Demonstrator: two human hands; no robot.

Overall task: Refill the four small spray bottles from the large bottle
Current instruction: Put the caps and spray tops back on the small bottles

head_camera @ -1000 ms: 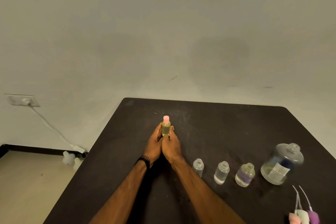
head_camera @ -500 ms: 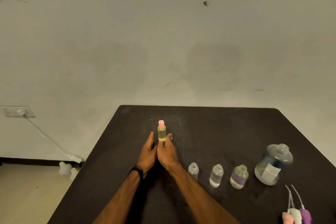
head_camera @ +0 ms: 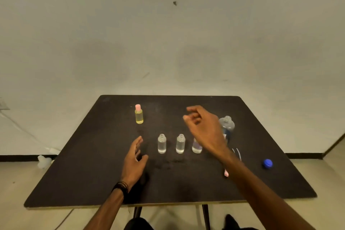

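Observation:
A small bottle of yellow liquid with a pink cap (head_camera: 138, 114) stands alone at the far left of the black table (head_camera: 89, 164). Three uncapped small bottles stand in a row: one clear (head_camera: 161, 144), a second clear (head_camera: 180, 144), and a purple-banded one (head_camera: 196, 148) partly behind my right wrist. The large clear bottle (head_camera: 227, 124) stands open behind my right hand (head_camera: 202, 127), which hovers empty with curled fingers above the row. My left hand (head_camera: 134, 157) is open and empty, low over the table left of the row.
A blue cap (head_camera: 267, 163) lies near the table's right edge. Spray tops with thin tubes (head_camera: 226, 173) lie partly hidden under my right forearm. A cable and white objects (head_camera: 43, 160) are on the floor to the left. A wall stands behind the table.
Both hands let go of the yellow bottle and drew back. My right hand swung right, over the row toward the large bottle. The camera pulled back, showing the whole table.

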